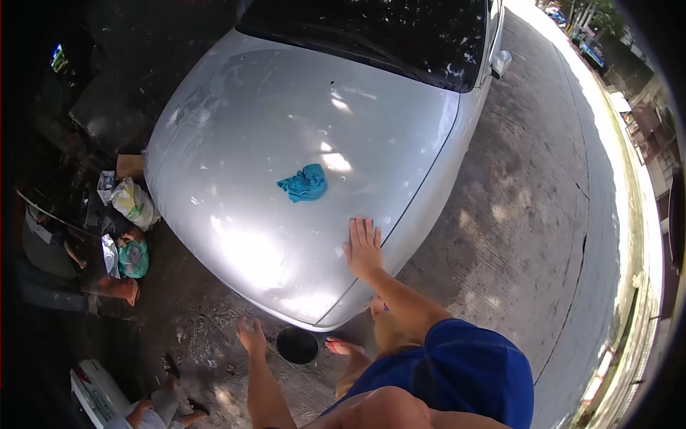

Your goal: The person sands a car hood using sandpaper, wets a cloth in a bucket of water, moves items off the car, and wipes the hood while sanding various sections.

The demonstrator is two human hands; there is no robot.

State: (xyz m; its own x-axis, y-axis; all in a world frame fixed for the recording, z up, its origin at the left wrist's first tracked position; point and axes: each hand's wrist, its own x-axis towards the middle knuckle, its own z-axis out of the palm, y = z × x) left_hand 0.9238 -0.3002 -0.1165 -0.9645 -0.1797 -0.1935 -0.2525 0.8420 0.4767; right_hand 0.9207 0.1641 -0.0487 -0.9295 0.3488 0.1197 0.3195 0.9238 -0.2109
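Note:
My right hand (364,250) lies flat on the silver car hood (236,143), close to its right edge. Its fingers press down a small dark grey flat piece (353,226), mostly covered by them; its kind cannot be made out. A crumpled teal cloth (305,184) rests on the hood, up and left of that hand. My left hand (251,336) hangs in front of the car with its fingers apart and nothing visible in them. Just right of it, a black bucket (297,346) stands on the ground.
Filled bags (134,204) and a cardboard box (131,166) are left of the car. Another person (168,407) is at the lower left, beside a white vehicle (95,392). Concrete pavement (532,207) runs along the right. The side mirror (501,63) sticks out.

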